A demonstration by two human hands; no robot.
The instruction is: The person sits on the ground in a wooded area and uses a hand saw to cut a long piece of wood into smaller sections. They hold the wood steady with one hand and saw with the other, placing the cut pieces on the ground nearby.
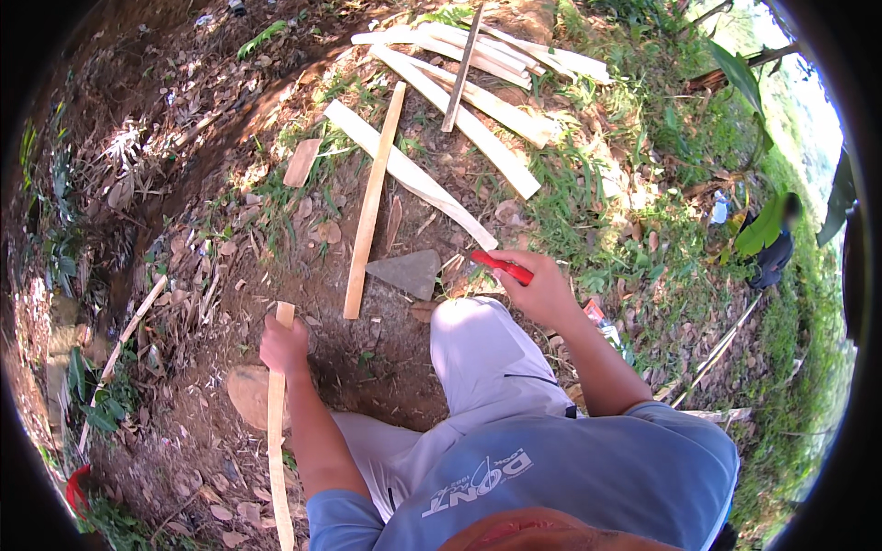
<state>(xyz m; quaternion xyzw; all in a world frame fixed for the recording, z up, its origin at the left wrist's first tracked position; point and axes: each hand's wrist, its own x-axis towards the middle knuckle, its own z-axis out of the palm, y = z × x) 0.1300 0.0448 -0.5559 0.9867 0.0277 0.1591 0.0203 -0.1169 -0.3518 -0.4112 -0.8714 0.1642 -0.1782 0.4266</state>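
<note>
My left hand (284, 347) grips a long thin wooden slat (276, 441) near its upper end; the slat runs down past my forearm toward the lower edge. My right hand (540, 292) rests by my raised knee and holds a red-handled tool (503, 266), whose working end is hidden. Just ahead of my knee a flat grey triangular stone (407, 271) lies on the bare soil. Beside it a narrow wooden stick (372, 202) points away from me.
A pile of split pale wood strips (478, 83) lies on the grass further ahead. One wide strip (409, 174) runs diagonally toward my right hand. Dry leaves and dirt cover the left; grass and plants fill the right. A flat brown stone (248, 395) sits by my left arm.
</note>
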